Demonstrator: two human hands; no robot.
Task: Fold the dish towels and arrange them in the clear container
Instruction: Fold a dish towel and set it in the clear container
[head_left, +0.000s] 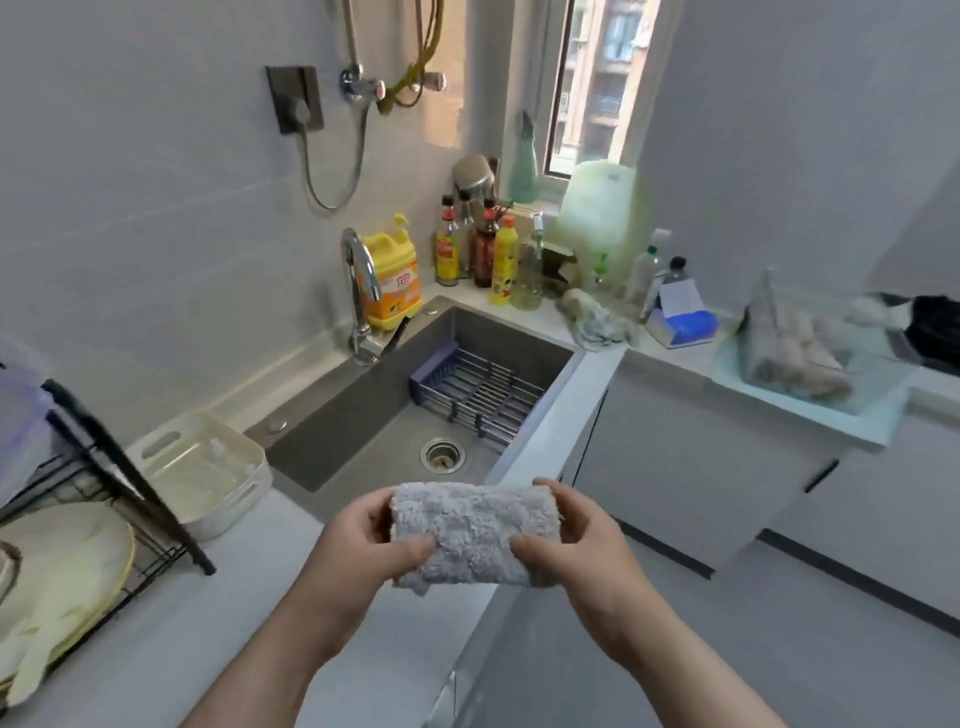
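A folded grey fluffy dish towel (470, 530) is held in the air over the counter's front edge, just in front of the sink. My left hand (366, 540) grips its left end and my right hand (576, 540) grips its right end, thumbs on top. The clear container (878, 379) stands on the counter at the far right and holds several folded pale towels (795, 358). A crumpled pale cloth (597, 319) lies on the counter by the sink's far corner.
The grey sink (332, 415) holds a blue-edged drain rack (478, 387), with a tap (358, 291) behind. Bottles (498, 254) crowd the back corner. A cream basin (202, 467) and a black dish rack (104, 499) with plates are at the left. A blue box (685, 325) sits near the container.
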